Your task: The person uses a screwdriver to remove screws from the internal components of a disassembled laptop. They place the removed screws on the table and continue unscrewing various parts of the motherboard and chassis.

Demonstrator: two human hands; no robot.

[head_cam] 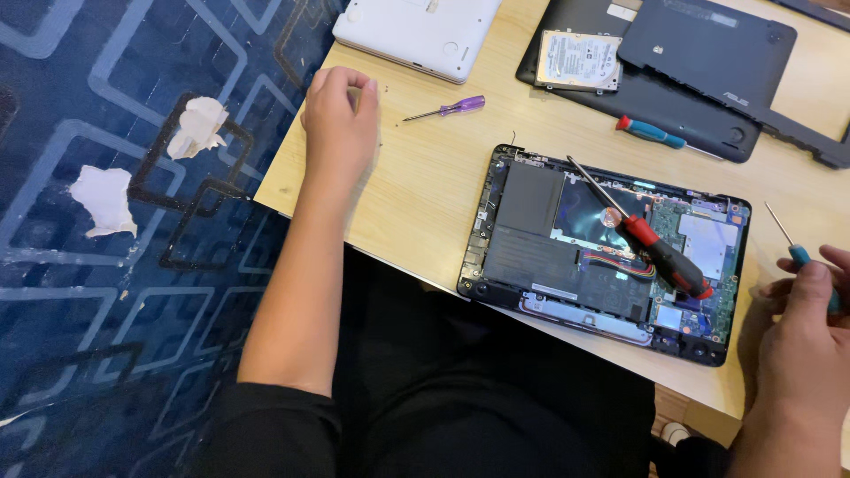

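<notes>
Right hand (801, 341) has its grip closed on a small blue screwdriver (799, 252), just right of the opened laptop (602, 252); left hand (341, 119), curled and empty-looking, rests on the tabletop (425, 177). Unscrewing seems underway; next needs tip seating.

The pale matt wooden tabletop (425, 190) looks smooth. The red-and-black rubbery-handled screwdriver (666, 257) has a shiny metal shaft. The small purple translucent plastic screwdriver (456, 108) looks glossy.
</notes>
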